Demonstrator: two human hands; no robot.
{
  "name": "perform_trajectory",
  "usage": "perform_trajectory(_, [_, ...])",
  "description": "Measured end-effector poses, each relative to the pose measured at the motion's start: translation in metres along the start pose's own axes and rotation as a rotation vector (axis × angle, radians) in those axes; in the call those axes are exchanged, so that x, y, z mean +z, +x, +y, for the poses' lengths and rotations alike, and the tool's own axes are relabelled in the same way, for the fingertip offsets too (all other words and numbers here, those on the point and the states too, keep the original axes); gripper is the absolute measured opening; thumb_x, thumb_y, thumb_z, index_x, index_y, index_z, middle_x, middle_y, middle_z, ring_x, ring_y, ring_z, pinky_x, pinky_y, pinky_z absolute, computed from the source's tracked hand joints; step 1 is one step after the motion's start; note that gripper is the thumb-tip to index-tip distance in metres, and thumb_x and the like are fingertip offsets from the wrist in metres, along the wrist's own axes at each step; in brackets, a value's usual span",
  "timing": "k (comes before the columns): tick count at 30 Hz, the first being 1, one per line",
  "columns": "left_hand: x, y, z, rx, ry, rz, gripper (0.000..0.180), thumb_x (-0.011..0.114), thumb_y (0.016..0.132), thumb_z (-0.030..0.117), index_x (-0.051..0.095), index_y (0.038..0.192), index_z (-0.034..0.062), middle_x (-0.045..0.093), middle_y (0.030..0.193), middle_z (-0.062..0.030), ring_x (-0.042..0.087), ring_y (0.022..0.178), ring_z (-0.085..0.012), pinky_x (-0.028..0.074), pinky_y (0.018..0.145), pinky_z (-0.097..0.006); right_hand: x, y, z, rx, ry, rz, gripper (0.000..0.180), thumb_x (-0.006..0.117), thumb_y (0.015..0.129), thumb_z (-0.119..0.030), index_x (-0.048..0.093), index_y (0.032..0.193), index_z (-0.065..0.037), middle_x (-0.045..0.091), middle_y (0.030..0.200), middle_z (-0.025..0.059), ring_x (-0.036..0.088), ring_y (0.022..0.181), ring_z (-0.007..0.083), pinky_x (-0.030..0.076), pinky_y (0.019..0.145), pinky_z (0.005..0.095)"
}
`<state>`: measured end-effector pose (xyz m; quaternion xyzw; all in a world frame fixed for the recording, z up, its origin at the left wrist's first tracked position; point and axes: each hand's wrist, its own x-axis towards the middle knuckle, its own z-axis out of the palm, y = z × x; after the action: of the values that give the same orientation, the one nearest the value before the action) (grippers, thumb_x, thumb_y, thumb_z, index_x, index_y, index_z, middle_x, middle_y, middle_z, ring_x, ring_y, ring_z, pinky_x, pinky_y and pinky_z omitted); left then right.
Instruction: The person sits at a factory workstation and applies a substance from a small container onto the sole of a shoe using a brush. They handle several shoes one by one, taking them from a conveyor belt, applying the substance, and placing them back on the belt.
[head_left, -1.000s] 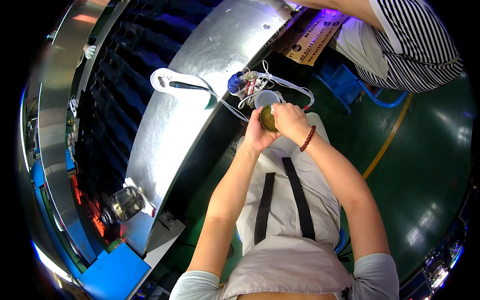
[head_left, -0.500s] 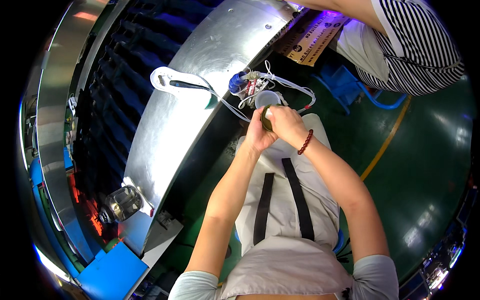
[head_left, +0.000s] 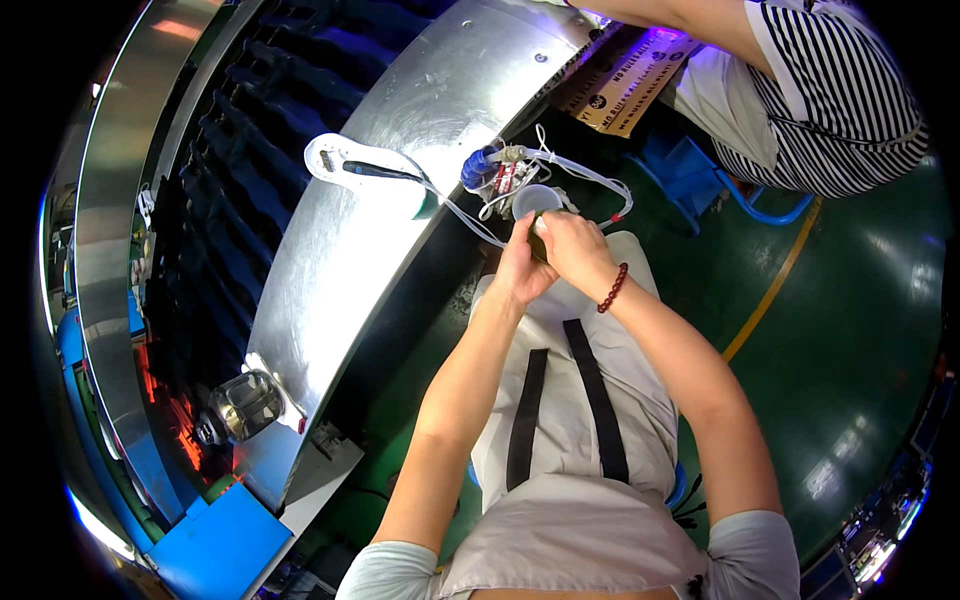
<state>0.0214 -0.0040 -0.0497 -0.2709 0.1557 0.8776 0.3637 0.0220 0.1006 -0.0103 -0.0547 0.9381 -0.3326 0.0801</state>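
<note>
My left hand [head_left: 520, 268] and my right hand [head_left: 572, 250] are pressed together around a small dark green round part [head_left: 540, 238], held over my lap just below a white cup [head_left: 535, 198]. A red bead bracelet [head_left: 612, 288] circles my right wrist. The part is mostly hidden by my fingers. Beside the cup, white tubes and a blue fitting [head_left: 478, 168] lie at the edge of the metal bench [head_left: 380, 220].
A white holder with a black tool [head_left: 350, 165] lies on the curved metal bench. A glass jar-like fixture [head_left: 240, 408] sits at the bench's near end. Another person in a striped shirt [head_left: 830, 90] stands at the upper right. A blue box [head_left: 215, 550] is lower left; green floor lies to the right.
Both hands with the green part have shifted slightly up toward the white cup and closed more tightly around it.
</note>
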Motion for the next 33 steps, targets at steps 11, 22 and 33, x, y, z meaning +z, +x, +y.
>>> perform_trajectory(11, [0.005, -0.005, 0.003, 0.011, 0.03, -0.012, 0.037, 0.038, 0.086, 0.036, 0.048, 0.102, 0.004, 0.055, 0.101, -0.0111, 0.054, 0.092, -0.0253, 0.044, 0.082, -0.043, -0.002, -0.001, -0.005, 0.093, 0.062, 0.063, 0.014, 0.047, 0.078, -0.013, 0.054, 0.078, -0.001, 0.059, 0.079, 0.0174, 0.057, 0.074, 0.0347, 0.045, 0.065, 0.0426])
perform_trajectory(22, [0.01, -0.009, 0.005, 0.004, 0.088, 0.009, 0.041, 0.035, 0.086, 0.037, 0.047, 0.106, 0.0034, 0.052, 0.107, -0.0126, 0.05, 0.101, -0.0272, 0.037, 0.09, -0.044, -0.007, 0.003, -0.006, 0.14, 0.092, 0.088, 0.012, 0.051, 0.075, -0.01, 0.053, 0.076, 0.002, 0.057, 0.073, 0.0218, 0.055, 0.071, 0.0382, 0.043, 0.062, 0.0449])
perform_trajectory(33, [-0.001, -0.005, 0.003, 0.015, 0.072, -0.013, 0.044, 0.036, 0.086, 0.039, 0.046, 0.109, 0.0028, 0.051, 0.109, -0.0139, 0.049, 0.102, -0.028, 0.037, 0.09, -0.045, -0.002, 0.0, -0.008, 0.124, 0.104, -0.004, 0.014, 0.05, 0.076, -0.014, 0.054, 0.076, 0.0, 0.058, 0.075, 0.0198, 0.056, 0.073, 0.0363, 0.045, 0.064, 0.0437])
